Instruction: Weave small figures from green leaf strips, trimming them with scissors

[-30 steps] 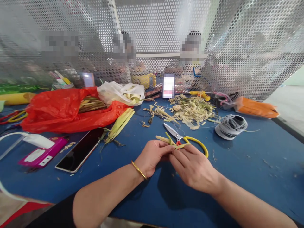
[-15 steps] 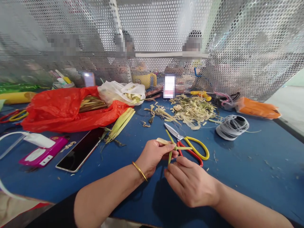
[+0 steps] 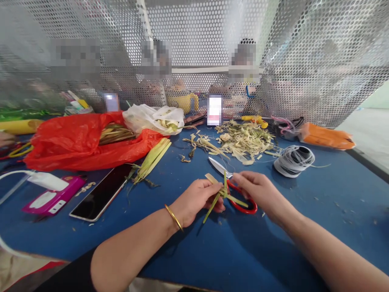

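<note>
Left hand (image 3: 199, 199) is pinching crossed strips (image 3: 225, 192), grip closed; right hand (image 3: 261, 194) is curling nearby, hold unclear. Crossing is looking formed; loose ends (image 3: 210, 209) are remaining.

From my distant post I saw the right hand (image 3: 258, 190) hide one handle of the scissors (image 3: 217, 165), and could not tell whether it touched them. The left hand (image 3: 199, 199) covered part of the crossed leaf strips (image 3: 225, 192), while the edges of my view cut off the dark sleeve (image 3: 68, 273) and the right forearm (image 3: 328, 247). Behind the mesh panel (image 3: 200, 36), people (image 3: 244, 59) were blurred, as was the bright phone screen (image 3: 214, 109)
</note>
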`<state>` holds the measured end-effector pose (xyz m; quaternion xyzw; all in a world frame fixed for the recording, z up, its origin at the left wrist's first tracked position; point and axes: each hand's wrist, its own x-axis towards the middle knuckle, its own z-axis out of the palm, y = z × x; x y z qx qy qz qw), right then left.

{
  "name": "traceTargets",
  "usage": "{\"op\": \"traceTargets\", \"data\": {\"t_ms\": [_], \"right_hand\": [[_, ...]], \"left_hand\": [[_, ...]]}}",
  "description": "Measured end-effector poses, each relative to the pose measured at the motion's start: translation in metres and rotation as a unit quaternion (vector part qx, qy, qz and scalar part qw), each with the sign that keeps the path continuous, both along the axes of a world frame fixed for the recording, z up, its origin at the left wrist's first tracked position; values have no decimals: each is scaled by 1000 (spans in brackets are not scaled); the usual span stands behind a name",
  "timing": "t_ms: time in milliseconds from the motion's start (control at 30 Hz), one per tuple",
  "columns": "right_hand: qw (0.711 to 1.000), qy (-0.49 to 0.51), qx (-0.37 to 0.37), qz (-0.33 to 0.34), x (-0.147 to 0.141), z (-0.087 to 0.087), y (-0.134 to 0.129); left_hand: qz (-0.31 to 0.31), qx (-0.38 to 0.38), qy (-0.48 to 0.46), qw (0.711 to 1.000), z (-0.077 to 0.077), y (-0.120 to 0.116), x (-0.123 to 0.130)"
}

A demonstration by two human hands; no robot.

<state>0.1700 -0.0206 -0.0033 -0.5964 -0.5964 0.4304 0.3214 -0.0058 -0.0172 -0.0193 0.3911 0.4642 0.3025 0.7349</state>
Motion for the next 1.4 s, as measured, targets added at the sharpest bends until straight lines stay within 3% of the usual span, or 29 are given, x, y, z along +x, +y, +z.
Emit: {"op": "traceTargets", "data": {"t_ms": [67, 233, 400, 500, 700, 933, 1167, 1300, 1400], "right_hand": [[993, 82, -80, 30, 0, -3, 4], [970, 204, -118, 52, -8, -7, -3], [976, 201, -83, 15, -15, -14, -6], [974, 217, -71, 10, -19, -17, -8], [953, 289, -82, -49, -22, -18, -11], [942, 321, -64, -72, -23, -20, -11], [957, 280, -50, -52, -15, -13, -6], [986, 158, -43, -25, -5, -6, -1], [996, 41, -45, 65, -4, -7, -3]], "left_hand": [[-17, -4, 11, 1000, 0, -2, 1], [-70, 2, 15, 997, 1, -5, 1], [-111, 42, 45, 992, 3, -4, 0], [-96, 66, 68, 991, 4, -5, 2], [-62, 54, 66, 994, 6, -6, 4], [-93, 55, 65, 992, 9, -4, -1], [-89, 36, 34, 995, 7, -2, -3], [-62, 37, -2, 997, 6, 2, -5], [-38, 42, 6, 998, 7, 3, -6]]}}
